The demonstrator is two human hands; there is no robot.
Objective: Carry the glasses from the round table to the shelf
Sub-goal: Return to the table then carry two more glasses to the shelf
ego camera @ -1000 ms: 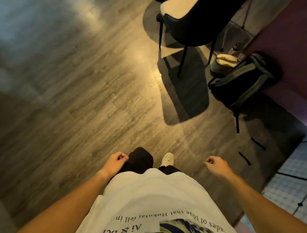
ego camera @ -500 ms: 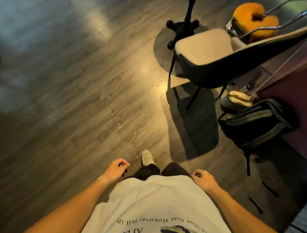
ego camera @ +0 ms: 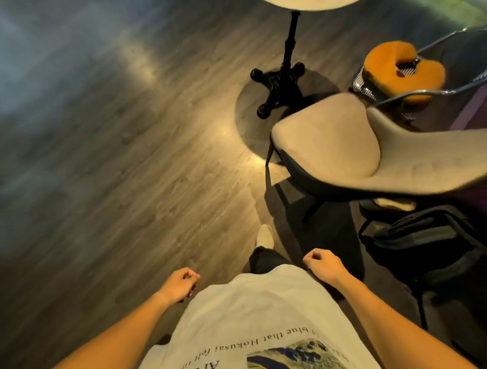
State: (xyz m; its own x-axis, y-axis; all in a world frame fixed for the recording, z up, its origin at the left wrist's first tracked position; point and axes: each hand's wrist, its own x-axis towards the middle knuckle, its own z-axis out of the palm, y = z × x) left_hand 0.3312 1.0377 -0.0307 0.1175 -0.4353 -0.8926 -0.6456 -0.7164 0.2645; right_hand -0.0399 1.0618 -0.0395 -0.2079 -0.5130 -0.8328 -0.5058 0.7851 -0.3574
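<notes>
at the top of the view, the round counter arrives

ahead of you, the pale rim of the round counter (ego camera: 307, 1) has slid into the top edge of the view, with its black pedestal (ego camera: 290, 50) and four-footed base standing on the wood floor (ego camera: 105, 184). a second ago only the chair (ego camera: 342, 147) and the backpack (ego camera: 427, 237) were in sight, and both have now dropped lower and nearer on your right. the orange cushion (ego camera: 403, 71) on the wire seat beyond the chair came into view half a second ago and now sits lower in the view. that reads as you walking toward the counter, so the fetch leg is nearly done and the pick-up has not begun.

the glasses themselves are not in view; only the underside edge of the counter shows, so you cannot tell from here how many stand on it or where.

your left hand (ego camera: 180, 285) hangs beside your hip, fingers curled loosely inward, holding nothing. your right hand (ego camera: 322, 266) is a little further forward, also loosely curled and empty. the two hands are well apart, one on each side of your white shirt (ego camera: 250, 316). one shoe (ego camera: 264, 235) is stepping forward between them, just beside the chair's shadow.
</notes>
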